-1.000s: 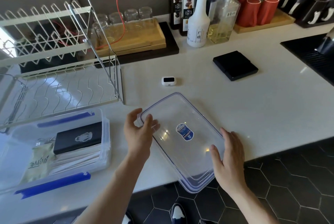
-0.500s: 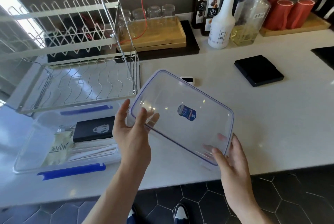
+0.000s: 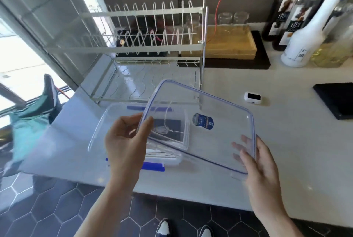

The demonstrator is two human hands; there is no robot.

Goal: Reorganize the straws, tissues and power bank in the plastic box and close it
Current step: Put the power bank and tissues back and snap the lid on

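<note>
Holding the clear lid [image 3: 210,133] tilted above the plastic box [image 3: 99,133].
Left hand [image 3: 126,141] pinches one corner; right hand [image 3: 261,162] grips the opposite corner, fingers underneath.

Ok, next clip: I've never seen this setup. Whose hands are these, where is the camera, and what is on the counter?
No machine here: a person works bare-handed, and the single camera sits on their head, looking down. The left hand and right hand grip opposite ends of a clear lid, tilted in the air above the open plastic box. Through the lid you see a dark power bank inside the box; the other contents are too blurred to name. On the white counter also stand a dish rack, bottles and a small white gadget.
</note>
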